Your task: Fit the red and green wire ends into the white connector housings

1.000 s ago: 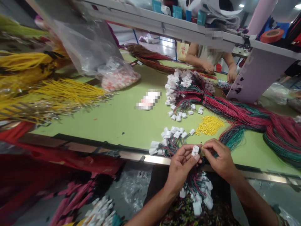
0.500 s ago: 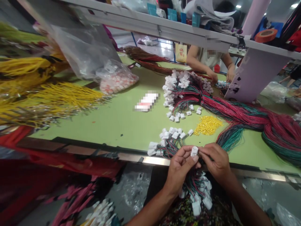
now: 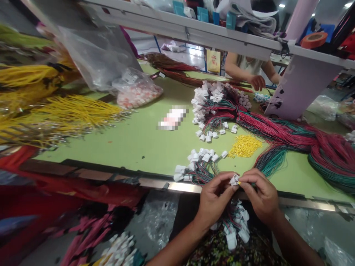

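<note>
My left hand [image 3: 215, 201] pinches a small white plastic connector [image 3: 234, 180] between thumb and fingertips, just over the table's front edge. My right hand [image 3: 262, 195] meets it from the right, its fingertips on a tiny yellow piece [image 3: 239, 183] at the connector's end. Below both hands, a bunch of red and green wires with white connectors [image 3: 235, 225] hangs over my lap. A loose pile of small yellow pieces [image 3: 244, 146] lies on the green table [image 3: 133, 147] beyond my hands.
Long red-green wire bundles [image 3: 305, 136] with white connectors cover the table's right side. Yellow wire bundles [image 3: 63, 111] and a bag of pink-white parts [image 3: 137, 94] lie left. A co-worker's hand [image 3: 256, 82] is across the table, beneath a shelf [image 3: 180, 27].
The white connector has turned sideways between my fingers, and the yellow piece now shows at its right end. The co-worker's hands have shifted on the far side.
</note>
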A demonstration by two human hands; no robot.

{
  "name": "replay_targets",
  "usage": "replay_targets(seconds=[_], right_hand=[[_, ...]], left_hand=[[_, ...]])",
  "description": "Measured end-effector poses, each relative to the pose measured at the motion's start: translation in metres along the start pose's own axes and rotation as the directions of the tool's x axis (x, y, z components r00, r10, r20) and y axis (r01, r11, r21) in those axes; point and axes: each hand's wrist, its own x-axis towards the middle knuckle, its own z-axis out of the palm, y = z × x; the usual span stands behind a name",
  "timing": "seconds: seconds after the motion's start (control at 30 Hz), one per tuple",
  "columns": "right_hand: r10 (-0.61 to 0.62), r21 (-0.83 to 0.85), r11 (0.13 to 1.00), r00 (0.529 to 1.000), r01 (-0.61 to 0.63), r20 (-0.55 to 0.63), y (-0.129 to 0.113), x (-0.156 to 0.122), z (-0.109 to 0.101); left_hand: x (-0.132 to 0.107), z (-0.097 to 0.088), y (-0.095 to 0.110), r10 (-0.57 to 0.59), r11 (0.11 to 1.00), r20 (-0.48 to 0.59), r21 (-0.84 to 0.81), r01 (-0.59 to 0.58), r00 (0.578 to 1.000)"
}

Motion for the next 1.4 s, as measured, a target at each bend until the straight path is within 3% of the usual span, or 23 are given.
replay_targets(seconds=[0.23,0.5,0.57,0.67,0.77,0.87,1.07,1.27,1.4], right_hand=[[-0.071,-0.133,0.988,0.996,0.079,0.062,0.000,-0.001,-0.005],[-0.086,-0.142,0.985,0.993,0.097,0.081,0.000,0.003,-0.009],[-0.034,-0.088,0.995,0.996,0.042,0.084,0.000,0.004,-0.009],[0.141,0.043,0.988,0.987,-0.145,0.077,0.003,0.002,-0.007],[0.376,0.232,0.892,0.922,-0.388,0.096,0.007,-0.001,-0.003],[0.516,0.374,0.759,0.843,-0.533,0.153,0.009,-0.002,0.000],[0.576,0.416,0.689,0.797,-0.593,0.181,0.011,0.001,0.000],[0.590,0.467,0.690,0.803,-0.553,0.079,0.010,-0.004,0.010],[0.648,0.512,0.635,0.760,-0.579,0.056,0.007,-0.008,0.018]], left_hand=[[0.001,0.000,-0.001,0.216,0.961,0.019,0.175,-0.216,0.976],[0.001,0.000,0.000,0.248,0.943,0.012,0.226,-0.245,0.969],[0.001,0.000,0.000,0.255,0.941,0.017,0.227,-0.252,0.967],[0.001,0.000,0.000,0.258,0.940,0.019,0.226,-0.255,0.966],[0.001,0.000,0.001,0.250,0.943,0.023,0.219,-0.249,0.968],[0.001,0.000,0.002,0.254,0.941,0.024,0.224,-0.252,0.967],[0.000,0.001,0.001,0.281,0.921,0.020,0.275,-0.275,0.960],[-0.002,0.002,-0.002,0.303,0.905,-0.014,0.316,-0.283,0.953],[-0.002,0.003,-0.005,0.327,0.886,-0.029,0.356,-0.296,0.944]])
